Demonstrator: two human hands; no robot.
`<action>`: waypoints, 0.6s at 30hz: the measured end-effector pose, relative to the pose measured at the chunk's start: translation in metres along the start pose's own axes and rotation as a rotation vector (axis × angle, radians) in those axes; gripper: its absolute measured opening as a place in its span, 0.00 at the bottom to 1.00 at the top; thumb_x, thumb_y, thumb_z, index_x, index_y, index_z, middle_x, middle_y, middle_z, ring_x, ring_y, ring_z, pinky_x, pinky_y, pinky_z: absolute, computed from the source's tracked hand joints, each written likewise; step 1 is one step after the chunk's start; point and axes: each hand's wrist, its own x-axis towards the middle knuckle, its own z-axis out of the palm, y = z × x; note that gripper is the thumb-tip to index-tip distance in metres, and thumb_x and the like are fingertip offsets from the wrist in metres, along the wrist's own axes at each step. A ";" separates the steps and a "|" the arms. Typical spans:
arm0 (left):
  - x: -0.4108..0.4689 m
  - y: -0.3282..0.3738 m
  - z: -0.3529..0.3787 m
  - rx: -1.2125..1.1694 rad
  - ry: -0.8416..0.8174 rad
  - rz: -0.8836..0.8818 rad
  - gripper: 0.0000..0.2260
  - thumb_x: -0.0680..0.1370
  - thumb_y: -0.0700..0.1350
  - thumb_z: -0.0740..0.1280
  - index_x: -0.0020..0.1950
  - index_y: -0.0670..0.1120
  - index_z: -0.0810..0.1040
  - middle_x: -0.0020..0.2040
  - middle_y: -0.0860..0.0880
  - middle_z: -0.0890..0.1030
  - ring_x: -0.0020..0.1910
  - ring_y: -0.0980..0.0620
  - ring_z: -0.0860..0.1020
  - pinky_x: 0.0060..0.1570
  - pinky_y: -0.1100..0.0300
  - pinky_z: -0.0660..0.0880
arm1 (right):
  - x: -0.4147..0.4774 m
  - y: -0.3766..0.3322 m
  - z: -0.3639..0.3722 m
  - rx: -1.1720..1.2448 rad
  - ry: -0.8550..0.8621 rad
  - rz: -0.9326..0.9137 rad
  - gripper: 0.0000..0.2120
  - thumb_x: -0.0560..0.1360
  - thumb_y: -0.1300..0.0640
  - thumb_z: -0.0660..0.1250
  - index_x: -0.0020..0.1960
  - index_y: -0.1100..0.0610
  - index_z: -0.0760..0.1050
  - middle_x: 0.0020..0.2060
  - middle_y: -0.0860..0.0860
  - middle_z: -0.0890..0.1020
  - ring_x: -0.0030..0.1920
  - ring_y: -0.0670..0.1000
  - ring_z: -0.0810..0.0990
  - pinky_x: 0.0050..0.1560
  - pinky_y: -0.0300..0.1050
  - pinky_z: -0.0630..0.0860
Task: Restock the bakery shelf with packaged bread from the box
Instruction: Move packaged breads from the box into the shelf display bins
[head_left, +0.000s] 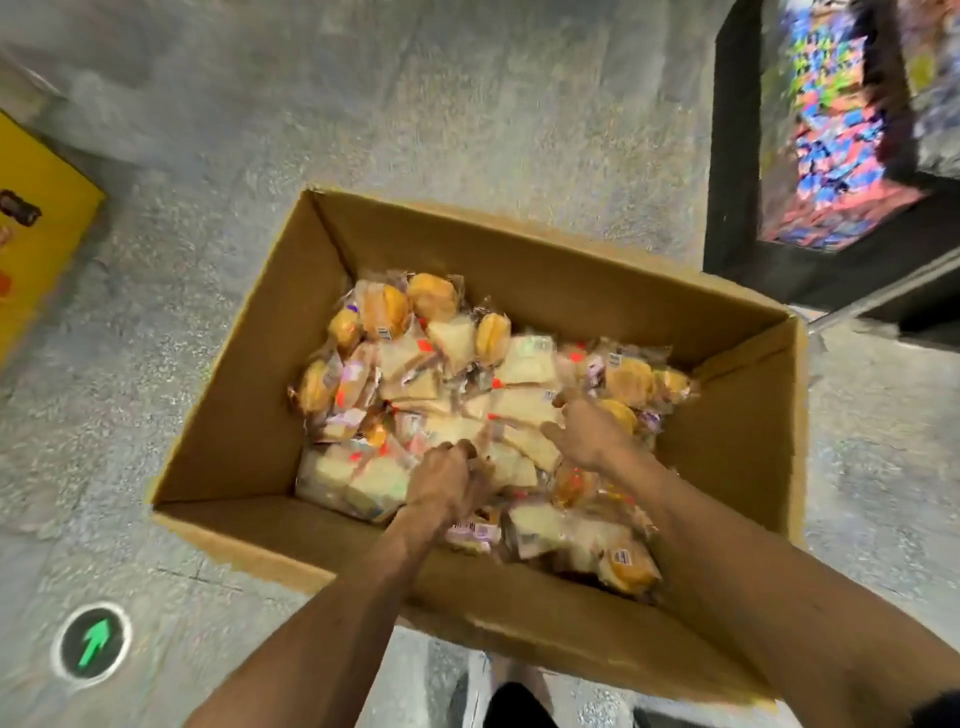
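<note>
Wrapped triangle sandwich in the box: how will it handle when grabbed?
Probably light and squashy: the sandwich pack is soft white bread in thin film. Glossy wrap may slip; its crinkled edges look floppy. Flat triangle, so unlikely to roll, unlike the round buns.

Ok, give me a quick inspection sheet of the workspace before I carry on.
Surface: speckled grey floor; the box stands on it.
Job's things: open cardboard box, its bottom covered with packaged bread, buns and sandwiches in clear wrap.
Clutter: yellow box at left edge; green arrow marker on floor.
Grippers: left hand curled round a pack; right hand among the packs, grip unclear.
Cables: nothing seen.
Surroundings: dark display rack of colourful packets, upper right, blurred.
</note>
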 end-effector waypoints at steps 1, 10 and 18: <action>0.016 0.001 0.005 0.012 -0.004 -0.011 0.16 0.80 0.50 0.63 0.65 0.45 0.74 0.60 0.41 0.79 0.60 0.41 0.76 0.57 0.50 0.75 | 0.018 -0.001 -0.002 -0.023 0.002 -0.007 0.22 0.81 0.49 0.62 0.71 0.59 0.66 0.68 0.60 0.72 0.64 0.62 0.75 0.60 0.51 0.73; 0.108 -0.008 0.034 0.284 -0.067 0.007 0.17 0.83 0.50 0.56 0.71 0.45 0.69 0.71 0.43 0.69 0.69 0.42 0.67 0.64 0.49 0.68 | 0.137 -0.001 0.003 -0.136 0.125 -0.170 0.32 0.81 0.47 0.61 0.78 0.59 0.54 0.76 0.55 0.60 0.75 0.57 0.59 0.73 0.51 0.59; 0.081 -0.019 0.038 0.591 -0.236 0.112 0.21 0.85 0.51 0.52 0.73 0.41 0.65 0.58 0.42 0.78 0.57 0.44 0.77 0.52 0.51 0.71 | 0.143 0.010 0.017 -0.351 0.136 -0.105 0.30 0.81 0.39 0.57 0.75 0.56 0.60 0.64 0.58 0.77 0.66 0.59 0.70 0.65 0.57 0.66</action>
